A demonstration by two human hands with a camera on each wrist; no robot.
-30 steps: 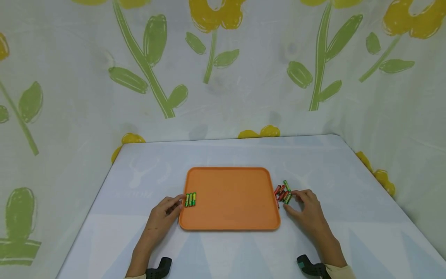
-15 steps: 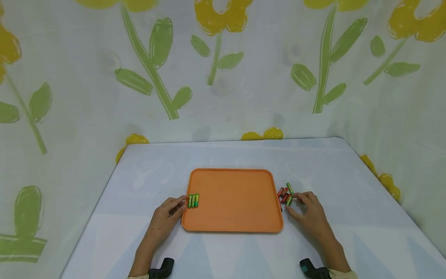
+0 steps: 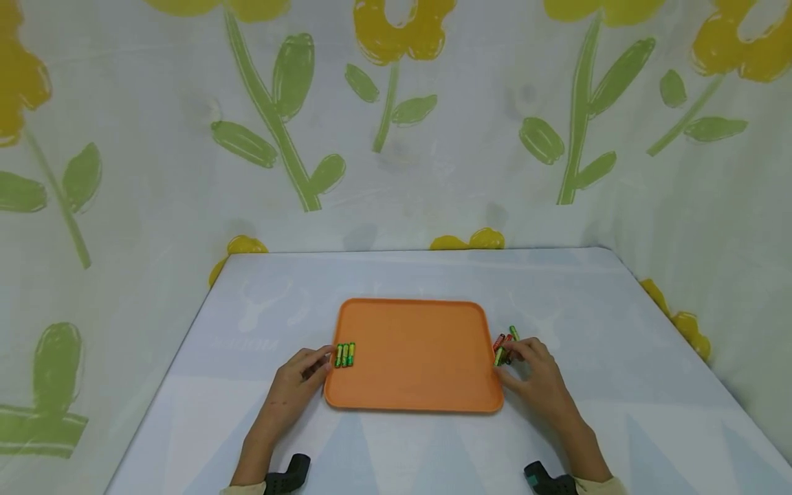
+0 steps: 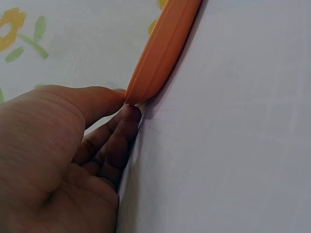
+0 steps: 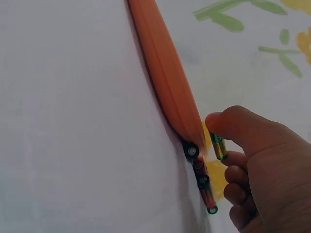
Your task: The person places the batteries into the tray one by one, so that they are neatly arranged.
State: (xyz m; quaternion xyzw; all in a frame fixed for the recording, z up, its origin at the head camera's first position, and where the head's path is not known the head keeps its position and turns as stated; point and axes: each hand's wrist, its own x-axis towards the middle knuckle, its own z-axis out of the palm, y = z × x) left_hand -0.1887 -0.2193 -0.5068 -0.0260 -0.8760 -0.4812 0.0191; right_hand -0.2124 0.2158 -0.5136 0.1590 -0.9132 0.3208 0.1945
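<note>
An orange tray [image 3: 414, 357] lies on the table, with a row of 3 green batteries [image 3: 345, 355] inside its left edge. My left hand [image 3: 293, 385] pinches the tray's left rim, thumb on the rim and fingers below it in the left wrist view. Between thumb and fingertip, my right hand [image 3: 538, 378] holds a green-and-gold battery [image 5: 219, 147], raised beside the tray's right edge. Next to that edge lies a small pile of red and green batteries [image 5: 203, 177], partly hidden by the right hand in the head view.
The white table [image 3: 396, 447] has pale blue triangle prints. Behind and at the sides hangs a white cloth [image 3: 458, 151] with yellow flowers and green leaves. A black strap device sits on each wrist, such as the left one [image 3: 287, 474].
My right hand has lifted a green battery from the pile and moved slightly left toward the tray's edge. The left hand stays at the tray's rim. The head view has shifted a little.
</note>
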